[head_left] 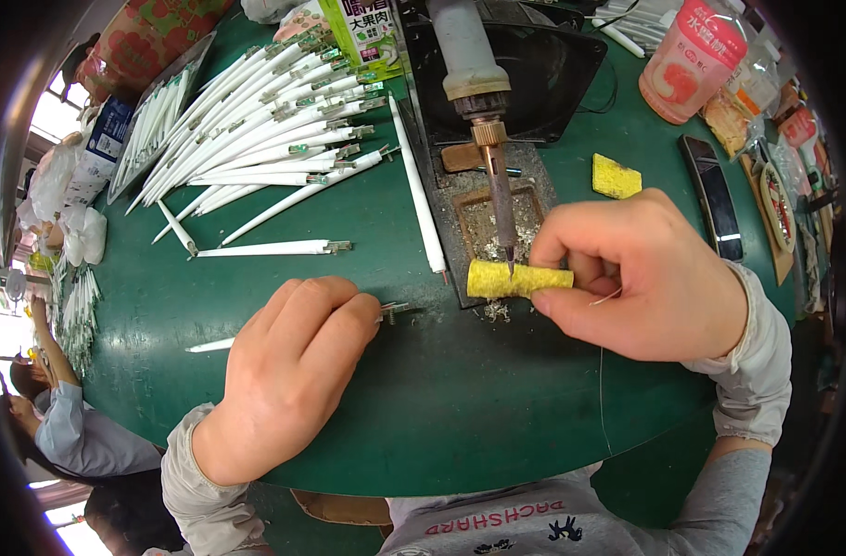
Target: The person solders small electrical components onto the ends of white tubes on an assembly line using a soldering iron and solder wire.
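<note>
My right hand (645, 278) pinches a folded yellow sponge (520, 281) between thumb and fingers. The sponge touches the pointed tip of a soldering iron (502, 199) that hangs down from above. A thin wire (602, 398) trails from the same hand toward the table edge. My left hand (288, 371) is closed around a slim white stick (209, 346). Its pale tapered end sticks out to the left, and a small part with fine metal leads shows beyond my fingertips on the right. The middle of that stick is hidden under my hand.
Many white sticks (256, 130) with small boards on their ends lie fanned out. One stick (413, 176) lies beside the iron's debris-strewn base (451, 185). A second yellow sponge (616, 176), a phone (710, 199) and a pink-labelled bottle (692, 60) are at right. Another person (84, 435) sits at left.
</note>
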The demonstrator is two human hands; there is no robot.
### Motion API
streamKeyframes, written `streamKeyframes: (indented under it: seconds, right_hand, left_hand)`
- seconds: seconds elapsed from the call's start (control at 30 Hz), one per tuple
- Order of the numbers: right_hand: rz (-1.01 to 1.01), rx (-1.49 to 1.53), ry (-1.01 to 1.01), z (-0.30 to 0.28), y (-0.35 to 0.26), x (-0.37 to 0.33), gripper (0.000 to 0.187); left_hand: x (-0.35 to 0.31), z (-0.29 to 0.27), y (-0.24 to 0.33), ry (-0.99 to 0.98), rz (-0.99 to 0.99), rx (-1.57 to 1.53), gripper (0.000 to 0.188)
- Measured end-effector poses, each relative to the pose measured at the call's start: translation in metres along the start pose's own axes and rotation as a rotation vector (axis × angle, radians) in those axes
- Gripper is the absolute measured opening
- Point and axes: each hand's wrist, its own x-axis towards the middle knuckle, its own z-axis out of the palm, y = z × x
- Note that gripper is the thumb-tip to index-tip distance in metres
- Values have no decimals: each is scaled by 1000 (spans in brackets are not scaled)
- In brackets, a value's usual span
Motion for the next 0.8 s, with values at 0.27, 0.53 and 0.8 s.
streamKeyframes:
  seconds: [0.27, 0.53, 0.8]
  right_hand:
    - [61, -624, 221, -19, 17, -20, 12]
    - [-327, -418, 145, -15, 20, -22, 22]
    - [-678, -621, 383, 4, 15, -10, 38]
  left_hand:
    - [17, -8, 15, -184, -364, -574, 18]
    - [25, -5, 19, -475, -262, -543, 21]
    - [16, -3, 32, -630, -52, -560, 22]
